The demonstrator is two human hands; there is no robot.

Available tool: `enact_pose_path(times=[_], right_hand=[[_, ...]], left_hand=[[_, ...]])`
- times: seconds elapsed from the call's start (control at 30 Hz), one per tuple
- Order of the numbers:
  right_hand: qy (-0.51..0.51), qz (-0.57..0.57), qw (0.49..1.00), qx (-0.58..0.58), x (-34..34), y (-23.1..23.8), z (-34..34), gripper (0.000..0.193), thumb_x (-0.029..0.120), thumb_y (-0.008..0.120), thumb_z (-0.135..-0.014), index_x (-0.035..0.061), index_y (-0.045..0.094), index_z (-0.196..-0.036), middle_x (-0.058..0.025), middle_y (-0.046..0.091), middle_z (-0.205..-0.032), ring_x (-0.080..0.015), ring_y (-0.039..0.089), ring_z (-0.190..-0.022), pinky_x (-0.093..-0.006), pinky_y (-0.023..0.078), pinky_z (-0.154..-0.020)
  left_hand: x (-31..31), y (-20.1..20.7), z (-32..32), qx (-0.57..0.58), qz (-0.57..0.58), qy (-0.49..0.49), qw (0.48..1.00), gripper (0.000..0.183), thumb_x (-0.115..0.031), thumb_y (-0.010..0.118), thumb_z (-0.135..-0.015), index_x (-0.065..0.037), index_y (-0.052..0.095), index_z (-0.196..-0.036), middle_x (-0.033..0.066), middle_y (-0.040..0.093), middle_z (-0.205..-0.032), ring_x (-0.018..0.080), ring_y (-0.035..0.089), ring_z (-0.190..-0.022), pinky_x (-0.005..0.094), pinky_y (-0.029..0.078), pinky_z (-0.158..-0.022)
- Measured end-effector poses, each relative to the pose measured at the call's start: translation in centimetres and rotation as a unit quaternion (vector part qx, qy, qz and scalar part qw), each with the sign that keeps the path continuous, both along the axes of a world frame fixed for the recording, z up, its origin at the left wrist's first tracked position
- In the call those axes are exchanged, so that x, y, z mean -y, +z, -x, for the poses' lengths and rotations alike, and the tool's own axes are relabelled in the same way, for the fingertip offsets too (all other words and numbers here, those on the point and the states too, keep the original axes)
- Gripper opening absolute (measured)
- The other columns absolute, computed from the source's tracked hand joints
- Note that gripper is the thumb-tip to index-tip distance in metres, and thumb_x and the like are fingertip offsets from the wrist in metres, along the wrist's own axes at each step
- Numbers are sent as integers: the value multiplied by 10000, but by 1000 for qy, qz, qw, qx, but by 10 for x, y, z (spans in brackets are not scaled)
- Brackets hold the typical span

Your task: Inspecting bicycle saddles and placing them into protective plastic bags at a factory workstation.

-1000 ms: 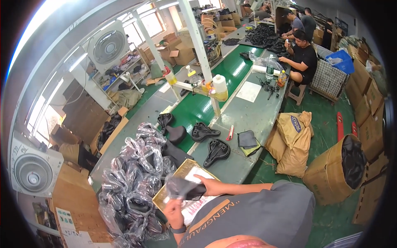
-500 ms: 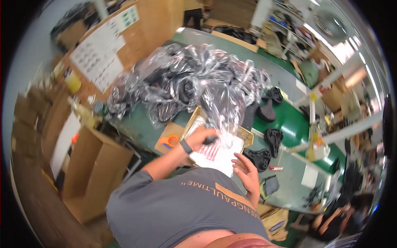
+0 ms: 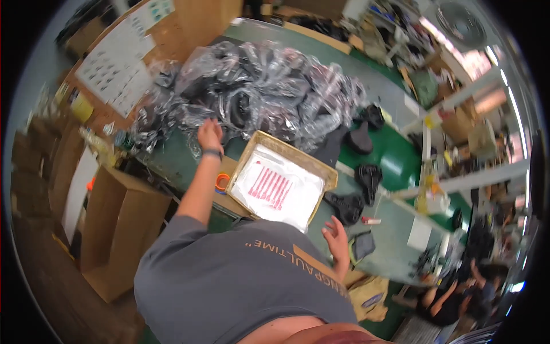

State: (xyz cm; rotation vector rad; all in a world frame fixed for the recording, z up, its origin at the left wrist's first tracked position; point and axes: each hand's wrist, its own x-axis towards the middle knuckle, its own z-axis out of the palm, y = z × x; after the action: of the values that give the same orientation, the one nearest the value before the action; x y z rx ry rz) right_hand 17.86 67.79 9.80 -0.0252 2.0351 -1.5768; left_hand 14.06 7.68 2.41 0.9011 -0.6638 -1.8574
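My left hand (image 3: 211, 137) reaches forward to the near edge of a heap of black bicycle saddles in clear plastic bags (image 3: 269, 92). Its fingers point at the bags, and nothing shows in it. Nearer to me, a shallow yellowish tray (image 3: 327, 172) sits tilted at the table edge, holding a white sheet (image 3: 303, 198) with a row of red stripes (image 3: 270, 186). Just right of the tray's near corner, my right hand (image 3: 337, 243) hovers empty, with thumb and fingers apart.
Bare black saddles (image 3: 360, 139) lie right of the tray on the green table (image 3: 395, 166). An orange tape roll (image 3: 222, 182) rests beside the tray's left side. An open cardboard box (image 3: 120, 229) stands at left. People (image 3: 444, 304) sit at the far lower right.
My left hand has left the tray and moved forward-left to the heap. The bagged saddle it held over the tray is out of it, baring the striped sheet. My right hand has drawn off the tray.
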Motion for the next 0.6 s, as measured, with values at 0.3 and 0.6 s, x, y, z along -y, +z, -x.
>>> enact_pose_path(times=[0.3, 0.6], right_hand=[[-129, -184, 974, -21, -70, -150, 140, 734, 297, 813, -880, 8, 523, -1489, -200, 703, -1223, -325, 696, -1097, -430, 564, -934], [18, -447, 889, -96, -49, -190, 204, 689, 423, 770, -905, 83, 487, -1433, -320, 620, -1344, -463, 656, -1213, -542, 550, -1003]], left_hand=[[-277, -52, -61, 169, 188, -690, 678, 307, -97, 646, -1035, -22, 663, -1331, 68, 766, -1085, 155, 719, -923, 300, 580, -802], [-289, -121, -34, 295, 390, -635, 598, 322, -132, 656, -958, 1, 683, -1250, 125, 775, -1002, 222, 752, -955, 347, 581, -864]])
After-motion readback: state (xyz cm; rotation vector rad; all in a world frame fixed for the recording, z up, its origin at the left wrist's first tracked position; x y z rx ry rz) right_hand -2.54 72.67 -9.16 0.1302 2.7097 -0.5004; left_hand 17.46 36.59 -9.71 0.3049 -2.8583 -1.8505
